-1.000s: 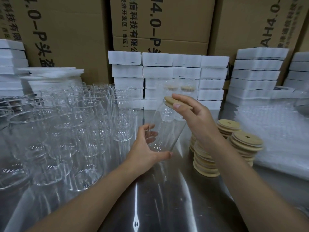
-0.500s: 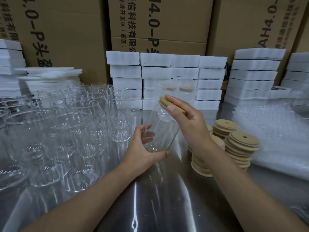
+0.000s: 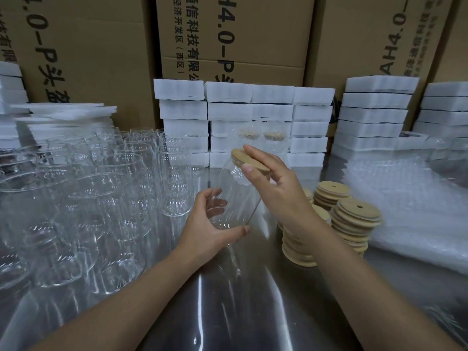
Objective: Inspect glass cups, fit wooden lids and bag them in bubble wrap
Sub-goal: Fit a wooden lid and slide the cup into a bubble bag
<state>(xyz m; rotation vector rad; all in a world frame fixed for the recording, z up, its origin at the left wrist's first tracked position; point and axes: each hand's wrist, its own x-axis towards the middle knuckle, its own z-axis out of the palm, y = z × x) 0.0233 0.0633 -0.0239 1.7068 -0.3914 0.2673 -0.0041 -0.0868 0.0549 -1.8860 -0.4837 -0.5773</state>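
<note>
Two hands in view, the left hand [image 3: 205, 229] and the right hand [image 3: 276, 183]. One glass cup [image 3: 238, 198] held between them, with one wooden lid [image 3: 249, 160] on its mouth. Lid stacks [image 3: 354, 219] on the tabletop [image 3: 240, 312]: four visible, individual lids too many to count. Empty glasses [image 3: 88, 198] at left: well over a dozen, exact number unclear. Two wrapped lidded cups [image 3: 263, 138] at back. Three cardboard cartons [image 3: 235, 34] behind.
</note>
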